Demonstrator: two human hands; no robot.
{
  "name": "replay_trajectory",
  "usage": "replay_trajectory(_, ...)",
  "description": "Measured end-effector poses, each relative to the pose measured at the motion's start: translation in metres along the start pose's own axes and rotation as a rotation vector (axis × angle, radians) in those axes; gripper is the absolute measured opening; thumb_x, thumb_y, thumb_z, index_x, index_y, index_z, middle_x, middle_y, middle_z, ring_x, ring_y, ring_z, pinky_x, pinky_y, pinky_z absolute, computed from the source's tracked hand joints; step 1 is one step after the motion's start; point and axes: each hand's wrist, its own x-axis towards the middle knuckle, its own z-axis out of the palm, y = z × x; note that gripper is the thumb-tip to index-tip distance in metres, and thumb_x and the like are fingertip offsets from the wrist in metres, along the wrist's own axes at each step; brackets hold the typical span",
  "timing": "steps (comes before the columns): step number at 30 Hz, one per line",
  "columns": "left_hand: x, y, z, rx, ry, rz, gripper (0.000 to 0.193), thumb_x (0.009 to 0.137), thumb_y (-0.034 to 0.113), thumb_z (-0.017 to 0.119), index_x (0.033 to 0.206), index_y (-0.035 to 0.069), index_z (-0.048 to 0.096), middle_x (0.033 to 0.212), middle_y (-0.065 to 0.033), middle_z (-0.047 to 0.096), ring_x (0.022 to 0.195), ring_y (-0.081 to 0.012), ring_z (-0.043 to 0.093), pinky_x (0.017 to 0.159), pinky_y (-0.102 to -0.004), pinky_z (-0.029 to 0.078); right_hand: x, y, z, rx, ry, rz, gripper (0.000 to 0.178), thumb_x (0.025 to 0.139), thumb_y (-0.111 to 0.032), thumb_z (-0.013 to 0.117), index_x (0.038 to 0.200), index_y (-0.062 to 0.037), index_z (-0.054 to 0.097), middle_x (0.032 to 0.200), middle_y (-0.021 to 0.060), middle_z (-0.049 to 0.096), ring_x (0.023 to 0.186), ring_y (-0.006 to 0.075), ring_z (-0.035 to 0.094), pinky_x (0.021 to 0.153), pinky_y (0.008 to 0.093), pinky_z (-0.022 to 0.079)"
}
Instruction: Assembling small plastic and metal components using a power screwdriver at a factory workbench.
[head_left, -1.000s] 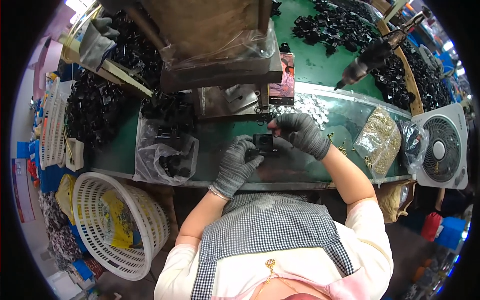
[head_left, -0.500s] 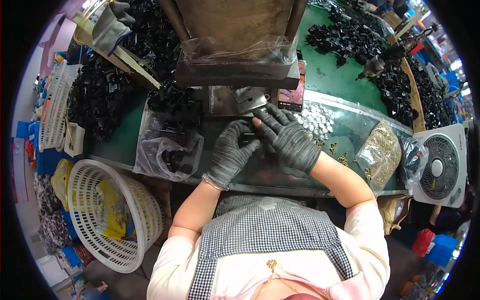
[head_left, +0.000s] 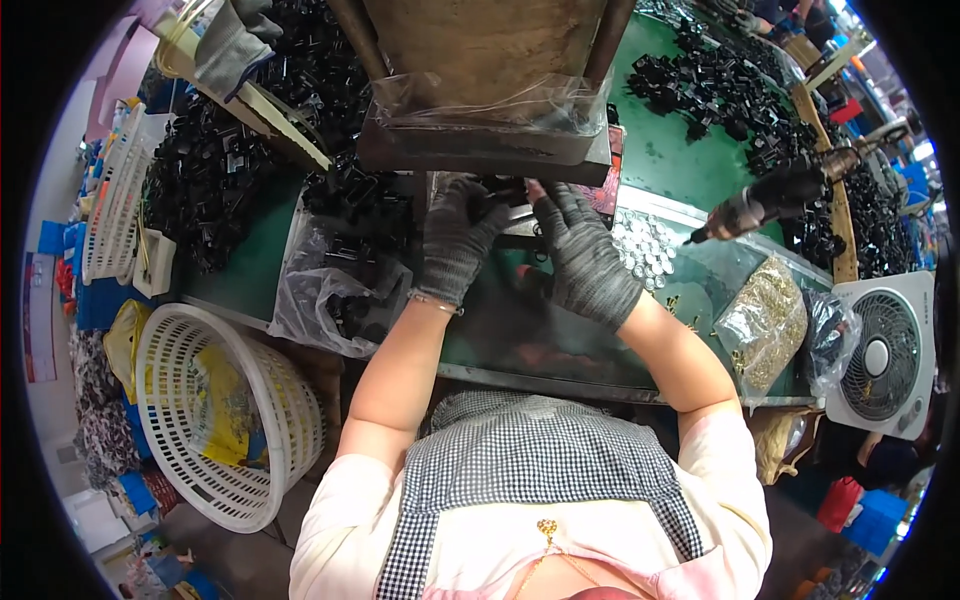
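Note:
Both my hands wear grey knitted gloves and work at the metal fixture beneath the heavy press block. My left hand curls its fingers and thumb round a small black part, mostly hidden by the gloves and the block's shadow. From the other side my right hand brings its thumb, bare at the tip, against that part, its other fingers reaching forward. Round silver discs lie right of my right hand. Past them a powered screwdriver points its bit toward the discs.
The press block overhangs my fingertips. A phone stands right of the fixture. Black parts are heaped at left. A bag of brass-coloured screws and a fan are at right; a white basket is at lower left.
Both hands have moved forward from the table's near side to the fixture, bringing the black part under the block's edge. The screwdriver has swung left and nearer, toward the discs.

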Motion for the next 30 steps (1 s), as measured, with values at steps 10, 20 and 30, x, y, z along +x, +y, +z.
replay_trajectory(10, 0.014, -0.009, 0.005, 0.233, 0.076, 0.115, 0.032, 0.075, 0.017, 0.078, 0.098, 0.0, 0.063, 0.092, -0.0155, 0.067, 0.085, -0.0288, 0.064, 0.08, -0.0355, 0.05, -0.052, 0.012, -0.022, 0.16, 0.033, -0.023, 0.072, 0.066, -0.012, 0.076, 0.131, -0.0069, 0.044, 0.136, 0.0216, 0.043, 0.121, 0.0419, 0.047, 0.099, 0.0463, 0.043)
replay_trajectory(20, 0.016, -0.018, 0.005, 0.173, 0.126, 0.077, 0.025, 0.078, 0.014, 0.075, 0.095, 0.0, 0.063, 0.091, -0.0153, 0.066, 0.085, -0.0277, 0.064, 0.079, -0.0359, 0.049, -0.14, 0.063, -0.041, 0.261, 0.298, 0.327, 0.031, 0.073, -0.001, 0.066, 0.104, -0.0047, 0.062, 0.109, 0.0156, 0.062, 0.099, 0.0364, 0.06, 0.086, 0.0393, 0.05)
replay_trajectory(30, -0.074, 0.084, 0.048, 0.688, -0.696, 0.577, 0.029, 0.077, 0.015, 0.065, 0.105, 0.012, 0.061, 0.103, -0.0086, 0.062, 0.096, -0.0282, 0.06, 0.086, -0.0386, 0.048, -0.135, 0.059, -0.015, -0.078, -0.246, 0.484, 0.029, 0.071, 0.0, 0.06, 0.099, -0.007, 0.065, 0.1, 0.0167, 0.063, 0.095, 0.0361, 0.06, 0.083, 0.0442, 0.05)
